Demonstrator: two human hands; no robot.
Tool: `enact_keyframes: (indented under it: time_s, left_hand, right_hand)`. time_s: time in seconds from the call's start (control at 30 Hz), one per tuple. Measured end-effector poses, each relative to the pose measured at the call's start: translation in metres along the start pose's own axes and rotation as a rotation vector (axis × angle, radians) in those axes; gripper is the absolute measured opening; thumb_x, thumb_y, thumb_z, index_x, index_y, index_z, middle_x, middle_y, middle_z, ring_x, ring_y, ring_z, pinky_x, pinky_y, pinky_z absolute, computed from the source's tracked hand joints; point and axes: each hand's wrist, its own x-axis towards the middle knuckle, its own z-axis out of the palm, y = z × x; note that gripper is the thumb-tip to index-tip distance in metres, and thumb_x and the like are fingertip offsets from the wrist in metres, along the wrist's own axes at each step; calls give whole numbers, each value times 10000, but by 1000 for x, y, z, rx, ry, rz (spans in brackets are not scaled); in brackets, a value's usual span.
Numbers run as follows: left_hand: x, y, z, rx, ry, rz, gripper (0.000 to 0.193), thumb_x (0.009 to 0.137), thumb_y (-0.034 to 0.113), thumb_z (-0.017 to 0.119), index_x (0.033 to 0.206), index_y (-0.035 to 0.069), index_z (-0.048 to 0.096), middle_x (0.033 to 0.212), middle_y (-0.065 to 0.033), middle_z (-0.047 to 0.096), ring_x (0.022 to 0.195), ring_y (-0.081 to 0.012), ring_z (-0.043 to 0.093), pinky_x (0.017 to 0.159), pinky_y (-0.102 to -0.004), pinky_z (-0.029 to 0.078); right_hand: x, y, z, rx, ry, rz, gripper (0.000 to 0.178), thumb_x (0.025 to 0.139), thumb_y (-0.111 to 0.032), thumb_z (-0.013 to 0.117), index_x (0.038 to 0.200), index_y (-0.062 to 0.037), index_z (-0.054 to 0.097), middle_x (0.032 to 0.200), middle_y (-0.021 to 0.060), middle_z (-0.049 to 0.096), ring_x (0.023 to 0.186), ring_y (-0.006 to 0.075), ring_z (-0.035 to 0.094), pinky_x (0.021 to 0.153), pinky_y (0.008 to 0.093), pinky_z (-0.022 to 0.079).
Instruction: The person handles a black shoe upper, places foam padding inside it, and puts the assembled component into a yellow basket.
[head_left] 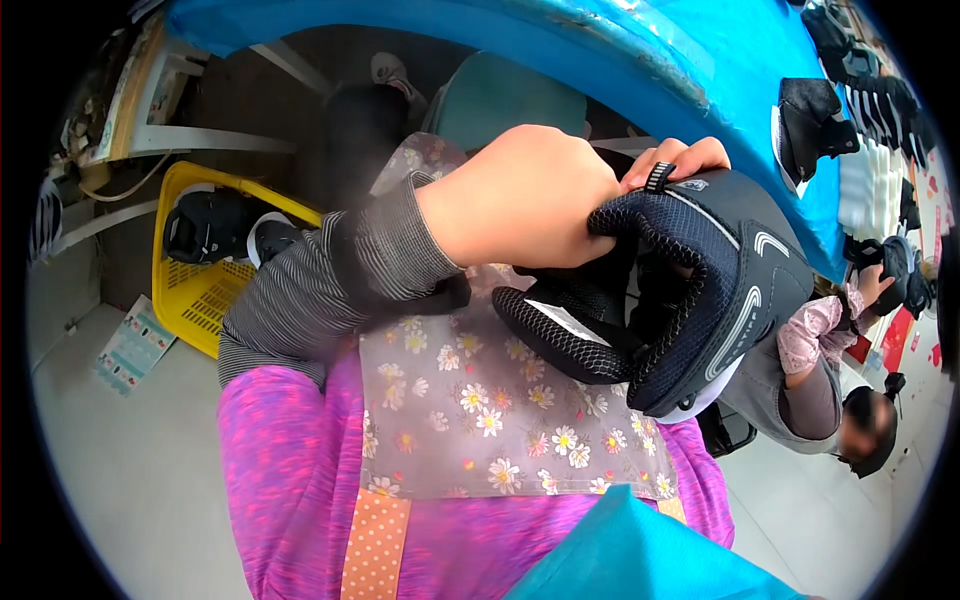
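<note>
A black shoe [775, 240] with a dark blue mesh lining and pale curved stripes is held up above my lap. Its padded tongue [565, 340], with a white label, sticks out toward me. My left hand [530, 195] reaches in from the left and is curled closed at the rim of the shoe's opening, its fingertips hidden. Fingers of my right hand [695, 155] bend over the shoe's far side, by a striped pull loop [658, 177]; the rest of that hand is behind the shoe. Under the shoe lies my flowered grey apron [450, 420].
A yellow basket [170, 310] with black-and-white shoes stands on the floor at left. Ahead is a blue-covered table [640, 50] with another black shoe [810, 130] at its right edge. A teal stool [510, 95] sits below. At right, a co-worker [810, 340] handles a dark item.
</note>
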Motion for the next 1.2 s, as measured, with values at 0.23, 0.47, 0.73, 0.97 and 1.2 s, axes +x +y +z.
enact_keyframes:
  time_s: [0.23,0.47,0.73,0.97,1.2]
  left_hand:
    - [0,7,-4,17,-67,-4,210,707,248,715,677,49,654,638,-172,609,643,-372,633,609,-432,517]
    - [3,24,17,165,-71,11,214,660,210,713,610,16,636,620,-140,631,597,-326,647,591,-400,520]
    - [0,20,16,107,88,-9,329,712,351,741,621,55,631,599,-134,609,590,-323,634,567,-407,498]
    - [6,31,-24,70,-15,-43,378,762,405,738,688,44,655,616,-153,618,618,-357,638,588,-434,505]
    - [0,7,-7,-409,-213,59,301,883,284,687,760,11,654,676,-139,626,645,-331,622,655,-383,512]
  right_hand:
    - [-3,3,3,128,9,68,402,860,-225,750,1094,20,533,915,160,599,900,264,577,852,345,487]
    - [-13,16,-9,186,116,-39,312,889,-227,721,1034,-19,539,790,119,582,654,228,572,561,314,489]
    - [-12,7,-17,89,157,25,302,870,-261,741,906,-57,521,764,85,563,611,202,521,527,327,473]
    - [-20,21,-7,336,71,150,258,880,-166,733,917,-20,523,782,118,559,690,211,506,613,338,454]
    - [-1,4,33,302,100,561,366,835,-238,780,951,-57,483,821,64,570,772,148,539,644,278,440]
